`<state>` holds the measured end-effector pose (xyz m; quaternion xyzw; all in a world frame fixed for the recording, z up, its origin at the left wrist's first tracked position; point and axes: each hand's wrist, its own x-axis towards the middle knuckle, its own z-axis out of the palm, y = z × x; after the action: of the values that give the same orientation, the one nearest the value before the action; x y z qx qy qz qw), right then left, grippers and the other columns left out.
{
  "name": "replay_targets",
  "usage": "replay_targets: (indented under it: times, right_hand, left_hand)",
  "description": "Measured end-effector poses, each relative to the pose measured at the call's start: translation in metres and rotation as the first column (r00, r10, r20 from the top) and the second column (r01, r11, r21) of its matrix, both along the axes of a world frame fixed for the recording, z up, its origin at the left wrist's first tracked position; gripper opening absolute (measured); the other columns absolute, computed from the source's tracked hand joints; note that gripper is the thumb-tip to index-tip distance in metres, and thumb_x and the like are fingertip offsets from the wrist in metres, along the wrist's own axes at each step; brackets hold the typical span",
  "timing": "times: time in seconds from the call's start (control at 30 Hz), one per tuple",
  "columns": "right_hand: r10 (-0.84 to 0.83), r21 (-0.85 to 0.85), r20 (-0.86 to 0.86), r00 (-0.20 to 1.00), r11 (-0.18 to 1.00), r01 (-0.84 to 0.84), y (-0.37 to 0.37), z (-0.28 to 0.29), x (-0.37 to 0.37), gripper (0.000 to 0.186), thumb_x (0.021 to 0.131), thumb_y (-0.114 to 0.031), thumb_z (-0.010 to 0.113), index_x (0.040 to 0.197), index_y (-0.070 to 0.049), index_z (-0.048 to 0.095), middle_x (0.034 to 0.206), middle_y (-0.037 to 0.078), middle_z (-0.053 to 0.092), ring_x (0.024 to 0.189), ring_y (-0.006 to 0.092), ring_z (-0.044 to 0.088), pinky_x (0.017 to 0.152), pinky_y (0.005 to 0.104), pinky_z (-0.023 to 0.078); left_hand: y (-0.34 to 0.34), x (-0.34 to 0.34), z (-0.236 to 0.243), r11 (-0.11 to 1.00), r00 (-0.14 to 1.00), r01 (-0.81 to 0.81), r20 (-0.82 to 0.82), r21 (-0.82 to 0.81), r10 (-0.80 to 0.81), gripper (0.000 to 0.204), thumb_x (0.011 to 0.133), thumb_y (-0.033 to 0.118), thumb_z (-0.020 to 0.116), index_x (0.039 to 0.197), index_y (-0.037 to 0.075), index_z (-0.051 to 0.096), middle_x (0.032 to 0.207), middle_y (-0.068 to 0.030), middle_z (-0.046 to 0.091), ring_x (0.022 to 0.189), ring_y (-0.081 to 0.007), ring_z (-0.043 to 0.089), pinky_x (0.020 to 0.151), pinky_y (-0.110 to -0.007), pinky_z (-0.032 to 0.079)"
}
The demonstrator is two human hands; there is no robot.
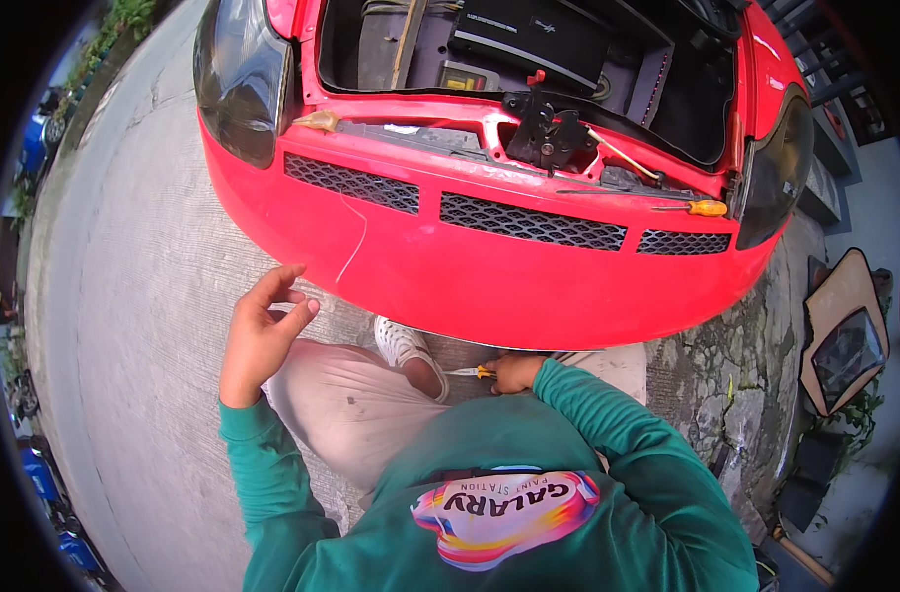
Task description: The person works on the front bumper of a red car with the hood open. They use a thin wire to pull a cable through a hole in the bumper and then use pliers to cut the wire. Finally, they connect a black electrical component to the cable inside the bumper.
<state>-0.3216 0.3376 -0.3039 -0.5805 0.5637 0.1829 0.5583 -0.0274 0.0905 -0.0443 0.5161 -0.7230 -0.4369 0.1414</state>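
Note:
My left hand (pixel 261 333) is raised over my knee, its thumb and fingers apart and nothing visible between them. Just beyond it, a thin pale cord (pixel 361 237) hangs in a curve from the mesh grille (pixel 351 184) of a red car bumper (pixel 401 266). Low by my lap, my right hand (pixel 518 373) is closed around a tool that looks like pliers (pixel 484 372), with yellow and black handles and a narrow metal nose pointing left. My palm hides most of its handles.
The front compartment is exposed, with a black amplifier-like box (pixel 531 44) inside. A black latch (pixel 549 138) stands at its front edge. A yellow-handled screwdriver (pixel 707 208) and a tan scrap (pixel 317 120) lie on the bumper top. At right, a framed panel (pixel 823 326) leans near the wall.

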Motion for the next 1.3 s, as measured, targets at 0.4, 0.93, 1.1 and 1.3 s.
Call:
replay_targets:
  times: [0.4,0.93,1.1,1.3]
  right_hand:
    - [-0.432,0.242,0.745,0.508,0.885,0.399,0.01,0.152,-0.077,0.054,0.109,-0.013,0.069,0.163,-0.009,0.06,0.151,0.017,0.066,0.14,0.0266,0.063,0.118,0.0407,0.051]
    - [0.586,-0.294,0.757,-0.289,0.701,0.65,-0.049,0.331,-0.055,0.047,0.1,-0.009,0.067,0.147,-0.004,0.063,0.138,0.017,0.062,0.121,0.0319,0.063,0.107,0.042,0.051]
    - [0.709,-0.475,0.699,-0.095,0.56,0.679,-0.053,0.342,-0.048,0.047,0.097,-0.01,0.068,0.144,-0.008,0.063,0.138,0.017,0.063,0.122,0.0347,0.063,0.105,0.0432,0.052]
    - [0.51,-0.781,0.621,0.595,0.462,0.419,-0.047,0.364,-0.089,0.035,0.085,0.002,0.07,0.119,-0.004,0.074,0.121,0.015,0.067,0.105,0.0343,0.066,0.09,0.0426,0.056]
  left_hand:
    - [0.039,0.115,-0.039,0.897,0.952,-0.174,-0.165,0.406,0.259,0.028,0.106,0.017,0.077,0.131,0.006,0.074,0.124,-0.0038,0.075,0.12,-0.0169,0.065,0.11,-0.035,0.049]
    - [0.133,0.088,0.02,0.993,0.974,-0.045,0.225,0.105,0.021,0.043,0.098,0.012,0.082,0.078,0.002,0.046,0.091,-0.0018,0.039,0.087,-0.0171,0.041,0.083,-0.03,0.039]
    - [0.165,0.087,0.051,0.979,0.916,-0.179,0.381,0.097,0.13,0.038,0.089,0.01,0.087,0.077,0.001,0.053,0.088,-0.0062,0.047,0.087,-0.0219,0.051,0.078,-0.036,0.044]
    - [0.107,0.009,0.084,0.925,0.958,-0.015,0.261,-0.38,0.123,0.021,0.09,0.011,0.083,0.101,0.001,0.068,0.098,-0.0078,0.066,0.091,-0.0228,0.063,0.075,-0.036,0.049]
